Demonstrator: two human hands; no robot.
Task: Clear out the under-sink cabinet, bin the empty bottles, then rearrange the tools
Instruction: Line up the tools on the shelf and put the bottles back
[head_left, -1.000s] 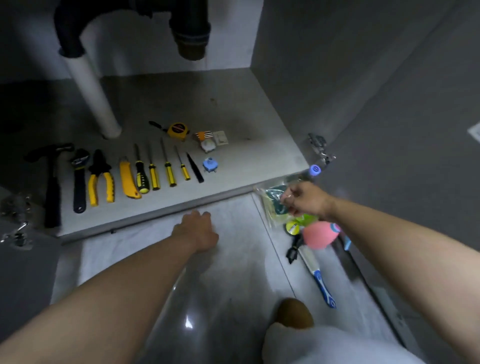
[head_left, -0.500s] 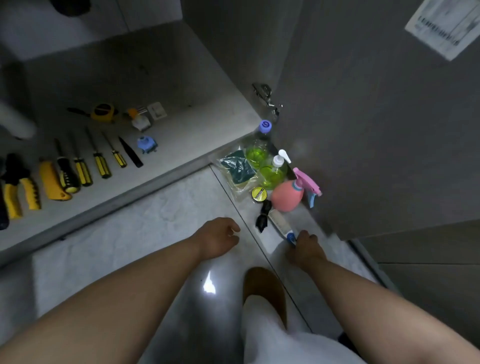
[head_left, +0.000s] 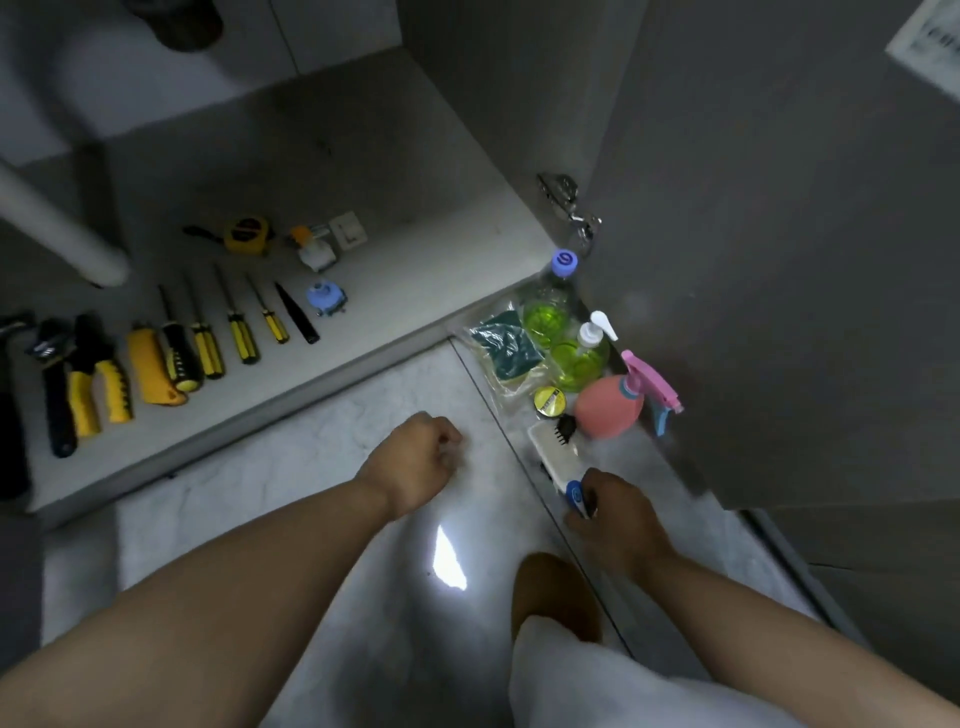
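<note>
My right hand (head_left: 618, 514) grips the blue handle of a white scrub brush (head_left: 553, 454) lying on the floor tiles beside the open cabinet door. My left hand (head_left: 415, 462) is a loose fist resting on the floor, holding nothing. Just beyond the brush stand a pink spray bottle (head_left: 608, 408), a pump bottle of green liquid (head_left: 579, 356), a blue-capped bottle (head_left: 548, 306), a packet of green scouring pads (head_left: 504, 345) and a small yellow tin (head_left: 549, 401). On the cabinet floor (head_left: 415, 270) a row of tools lies side by side: pliers (head_left: 98, 382), a yellow utility knife (head_left: 150, 371), several screwdrivers (head_left: 208, 338), and a tape measure (head_left: 244, 235).
The open grey cabinet door (head_left: 779, 260) stands right behind the bottles, its hinge (head_left: 563, 195) at the corner. A white drain pipe (head_left: 57, 228) comes down at the cabinet's left. My knee in white cloth (head_left: 597, 675) and a brown slipper (head_left: 550, 587) sit near my right hand.
My right hand left the packet of pads and dropped down to the brush handle, closing on it. The brush has shifted slightly. My view swung right and down. The left hand curled into a fist.
</note>
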